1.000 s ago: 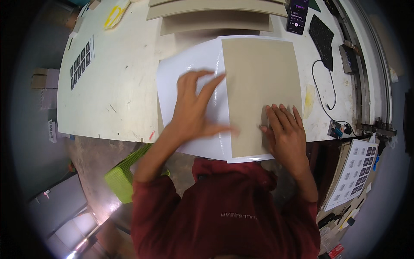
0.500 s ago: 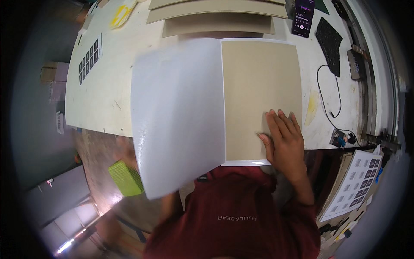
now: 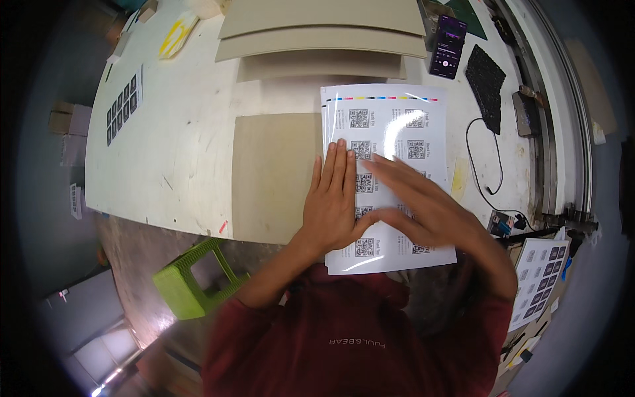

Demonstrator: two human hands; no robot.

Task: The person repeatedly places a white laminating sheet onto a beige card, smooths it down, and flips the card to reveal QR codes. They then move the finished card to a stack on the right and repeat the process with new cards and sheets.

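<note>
A glossy white sheet (image 3: 390, 126) printed with rows of small square code patterns lies face up on the pale worktable (image 3: 178, 145). A tan cardboard panel (image 3: 271, 172) lies partly under it and sticks out to the left. My left hand (image 3: 337, 198) lies flat on the sheet's left half, fingers together. My right hand (image 3: 423, 205) lies across the sheet's lower middle, fingers spread and blurred by motion. Neither hand grips anything.
Stacked tan boards (image 3: 324, 33) lie at the table's far edge. A phone (image 3: 447, 45), a black foam pad (image 3: 487, 83) and a cable (image 3: 486, 165) sit at the right. A green plastic stool (image 3: 192, 278) stands on the floor. More printed sheets (image 3: 542, 281) lie at lower right.
The white sheet, earlier lifted and swung out to the left, now lies printed side up over the cardboard. Both hands have come onto it and the right one sweeps across.
</note>
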